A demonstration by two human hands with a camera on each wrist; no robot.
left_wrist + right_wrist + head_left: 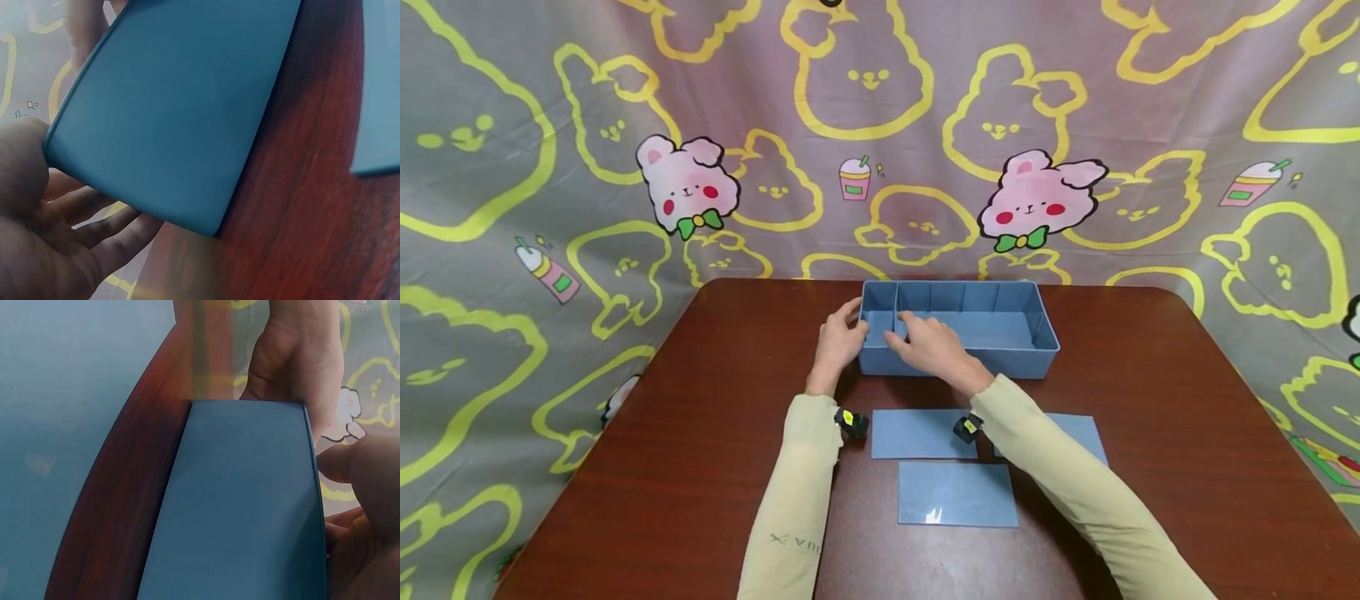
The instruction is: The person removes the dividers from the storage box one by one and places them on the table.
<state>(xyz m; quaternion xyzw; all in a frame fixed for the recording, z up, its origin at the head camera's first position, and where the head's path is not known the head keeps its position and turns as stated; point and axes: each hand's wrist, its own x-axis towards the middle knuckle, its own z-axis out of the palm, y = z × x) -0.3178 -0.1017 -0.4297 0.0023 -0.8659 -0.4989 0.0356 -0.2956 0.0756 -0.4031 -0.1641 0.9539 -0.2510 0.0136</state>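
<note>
A long blue-grey open box [958,363] stands toward the far side of the table. One upright divider [897,302] crosses it near its left end, setting off a narrow compartment. My left hand [837,340] grips the box's left end, thumb at the near corner of the rim and fingers along the outside of the end wall. Over the front wall reaches my right hand [934,346], its thumb and forefinger at either side of the divider, pinching it. In the right wrist view the front wall [244,500] hides part of those fingers.
Three flat blue-grey panels lie on the brown table [700,467]: one panel [917,435] in front of the box, another panel [958,496] nearer me, and a third panel [1078,429] partly under my right sleeve. A patterned cloth [880,208] hangs behind the table.
</note>
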